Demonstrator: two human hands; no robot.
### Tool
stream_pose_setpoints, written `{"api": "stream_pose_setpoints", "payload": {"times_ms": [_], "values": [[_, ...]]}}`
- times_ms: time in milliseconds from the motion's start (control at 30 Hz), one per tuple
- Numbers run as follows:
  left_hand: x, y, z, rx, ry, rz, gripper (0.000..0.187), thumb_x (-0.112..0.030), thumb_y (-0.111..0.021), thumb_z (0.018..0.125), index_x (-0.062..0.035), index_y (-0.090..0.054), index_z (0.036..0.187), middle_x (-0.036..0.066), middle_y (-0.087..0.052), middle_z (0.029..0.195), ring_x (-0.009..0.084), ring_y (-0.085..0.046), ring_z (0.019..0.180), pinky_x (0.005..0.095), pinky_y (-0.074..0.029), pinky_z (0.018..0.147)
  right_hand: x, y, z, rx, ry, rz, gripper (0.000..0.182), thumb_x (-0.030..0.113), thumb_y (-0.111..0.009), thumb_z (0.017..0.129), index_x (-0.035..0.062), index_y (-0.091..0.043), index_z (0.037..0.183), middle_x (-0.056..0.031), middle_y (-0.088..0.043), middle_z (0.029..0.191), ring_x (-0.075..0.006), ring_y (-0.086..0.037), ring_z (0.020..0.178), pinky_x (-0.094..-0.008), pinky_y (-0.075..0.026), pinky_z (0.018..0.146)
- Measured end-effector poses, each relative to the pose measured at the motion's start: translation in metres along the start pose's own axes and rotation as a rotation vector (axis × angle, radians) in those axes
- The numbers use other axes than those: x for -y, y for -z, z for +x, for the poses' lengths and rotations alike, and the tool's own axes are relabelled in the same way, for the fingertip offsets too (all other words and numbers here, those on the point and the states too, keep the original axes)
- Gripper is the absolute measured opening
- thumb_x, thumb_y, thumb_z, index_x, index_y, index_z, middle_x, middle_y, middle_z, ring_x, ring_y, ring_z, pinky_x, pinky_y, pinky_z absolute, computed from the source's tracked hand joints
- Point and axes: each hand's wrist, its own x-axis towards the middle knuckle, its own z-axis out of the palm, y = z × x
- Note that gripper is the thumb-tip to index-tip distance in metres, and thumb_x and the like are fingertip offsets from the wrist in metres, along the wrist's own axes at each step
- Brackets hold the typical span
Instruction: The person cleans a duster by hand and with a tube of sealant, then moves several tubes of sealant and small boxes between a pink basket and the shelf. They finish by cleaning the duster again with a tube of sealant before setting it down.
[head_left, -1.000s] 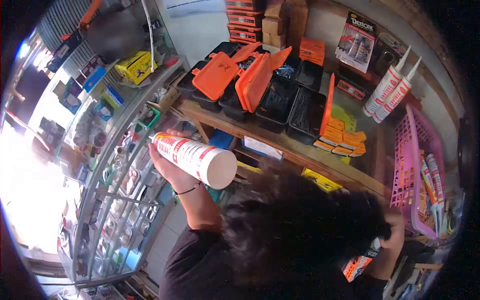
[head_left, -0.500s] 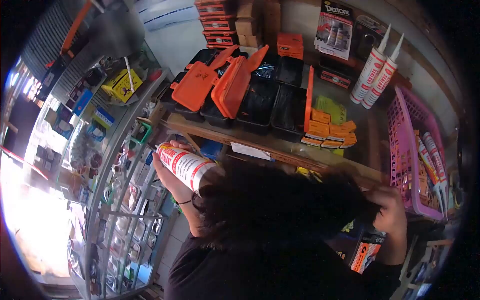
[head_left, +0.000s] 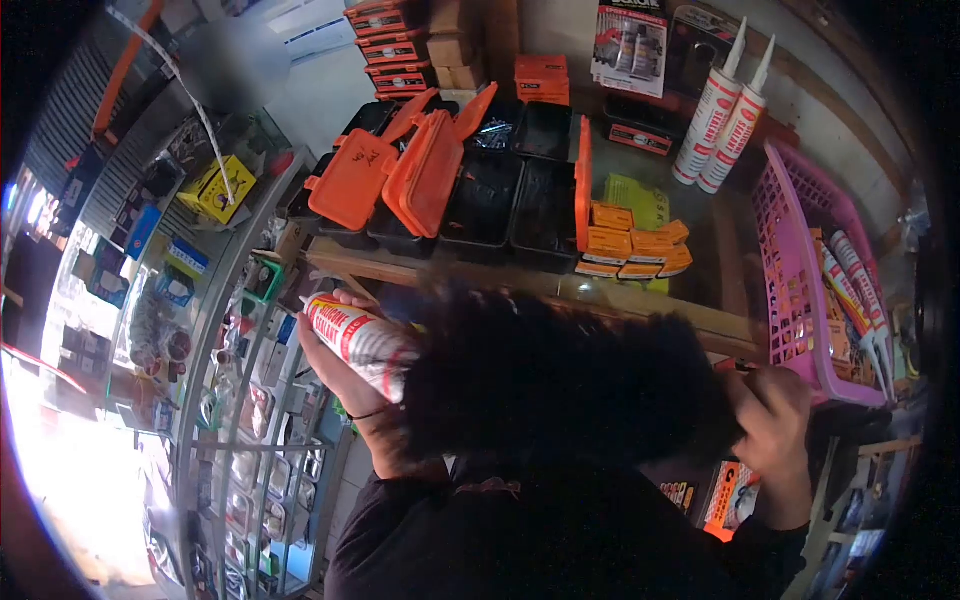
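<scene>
- Left hand point(head_left: 340, 378) is closed round a white, red-printed cylindrical silicone sealant tube point(head_left: 345, 335), well to the left of the pink plastic lattice basket point(head_left: 795, 250). The tube's long axis slants: its nozzle end points up and away from the basket, its body runs back towards the basket's side, and its base is hidden by hair. This hand is the nearer one, directly touching the tube.
- Right hand point(head_left: 772, 420) is well apart from that tube, near the basket's lower left corner. Its fingers are bent at the edge of the hair; whether they grip anything, I cannot tell.
- Glass display cabinet with a metal frame point(head_left: 255, 448), crowded with goods, far left of the basket.
- Wood-edged table point(head_left: 725, 330), carrying the basket and reaching away to its left.
- Mass of dark hair point(head_left: 560, 400), left of the basket and lower, between the two hands.
- Black plastic boxes point(head_left: 483, 205) in rows, left of the basket.
- Orange plastic lids point(head_left: 352, 178), tilted up among those boxes, farther from the basket.
- Two white, red-lettered sealant tubes point(head_left: 712, 125), standing nozzle-up just left of the basket.
- Small orange cardboard boxes point(head_left: 635, 245), clustered between the black boxes and the basket.
</scene>
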Motion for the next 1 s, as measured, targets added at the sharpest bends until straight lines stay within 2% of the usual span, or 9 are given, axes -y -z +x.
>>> {"api": "stream_pose_setpoints", "payload": {"times_ms": [33,133,200,400,533,600,633,867,1000], "values": [[0.001,-0.003,-0.003,-0.028,-0.246,0.320,0.030,-0.032,-0.047,0.082,-0.0040,-0.047,0.091,0.010,-0.050,0.082,0.0201,-0.050,0.075,0.0301,-0.045,0.069,0.004,0.001,0.001,-0.117,0.109,-0.135,0.031,0.013,-0.052,0.054,0.0020,-0.059,0.082,-0.0087,-0.045,0.064,-0.0259,-0.050,0.056,-0.0338,-0.038,0.050],[-0.014,0.007,0.009,0.035,0.038,-0.045,0.030,-0.034,-0.047,0.082,-0.0047,-0.047,0.090,0.010,-0.051,0.080,0.0202,-0.051,0.075,0.0310,-0.046,0.068,0.016,0.013,0.001,-0.089,0.103,-0.244,0.030,0.017,-0.050,0.056,0.0016,-0.058,0.081,-0.0070,-0.042,0.061,-0.0242,-0.048,0.054,-0.0324,-0.036,0.047],[-0.015,0.002,0.006,0.020,-0.006,-0.023,0.033,-0.037,-0.046,0.082,-0.0054,-0.047,0.089,0.010,-0.052,0.078,0.0206,-0.051,0.072,0.0326,-0.047,0.065,0.021,0.019,0.000,-0.042,0.091,-0.252,0.032,0.017,-0.051,0.055,0.0021,-0.058,0.082,-0.0066,-0.041,0.060,-0.0222,-0.047,0.053,-0.0314,-0.035,0.046],[-0.024,0.001,0.003,0.193,-0.274,0.149,0.035,-0.040,-0.042,0.084,-0.0061,-0.047,0.090,0.008,-0.053,0.081,0.0192,-0.052,0.070,0.0329,-0.047,0.066,0.022,0.022,-0.005,0.239,-0.102,0.209,0.028,0.016,-0.051,0.055,0.0042,-0.058,0.080,-0.0046,-0.037,0.059,-0.0191,-0.044,0.051,-0.0308,-0.032,0.044],[-0.024,0.000,0.002,0.185,-0.334,0.208,0.034,-0.039,-0.040,0.085,-0.0059,-0.047,0.090,0.008,-0.052,0.081,0.0188,-0.052,0.069,0.0316,-0.046,0.067,0.028,0.014,-0.007,-0.105,0.084,-0.359,0.029,0.019,-0.054,0.054,0.0065,-0.057,0.079,-0.0056,-0.037,0.059,-0.0210,-0.043,0.047,-0.0339,-0.033,0.043],[-0.025,0.003,0.005,0.068,-0.388,0.296,0.035,-0.040,-0.038,0.085,-0.0060,-0.046,0.090,0.008,-0.051,0.080,0.0184,-0.051,0.068,0.0317,-0.046,0.065,0.026,0.012,-0.008,-0.005,0.031,-0.018,0.029,0.017,-0.055,0.054,0.0062,-0.057,0.081,-0.0067,-0.038,0.058,-0.0228,-0.043,0.046,-0.0354,-0.034,0.044],[-0.023,-0.003,0.001,0.093,-0.340,0.240,0.036,-0.040,-0.037,0.085,-0.0061,-0.046,0.089,0.008,-0.051,0.078,0.0180,-0.051,0.067,0.0314,-0.046,0.062,0.023,0.015,-0.010,0.235,-0.097,0.204,0.034,0.015,-0.056,0.050,0.0051,-0.056,0.082,-0.0082,-0.040,0.059,-0.0255,-0.044,0.047,-0.0368,-0.034,0.044],[-0.020,0.001,0.006,0.080,-0.305,0.281,0.036,-0.041,-0.039,0.084,-0.0063,-0.046,0.089,0.008,-0.052,0.077,0.0182,-0.052,0.067,0.0313,-0.046,0.062,0.033,0.007,-0.014,0.025,-0.060,-0.032,0.034,0.012,-0.055,0.049,0.0067,-0.056,0.083,-0.0090,-0.047,0.060,-0.0274,-0.052,0.053,-0.0394,-0.039,0.045],[-0.022,0.007,0.010,0.095,-0.288,0.292,0.036,-0.040,-0.042,0.084,-0.0054,-0.048,0.092,0.007,-0.052,0.080,0.0174,-0.051,0.069,0.0300,-0.045,0.063,0.022,-0.011,-0.025,0.535,-0.275,0.549,0.035,0.014,-0.057,0.057,0.0041,-0.057,0.091,-0.0183,-0.054,0.064,-0.0346,-0.055,0.061,-0.0427,-0.045,0.055]]}}
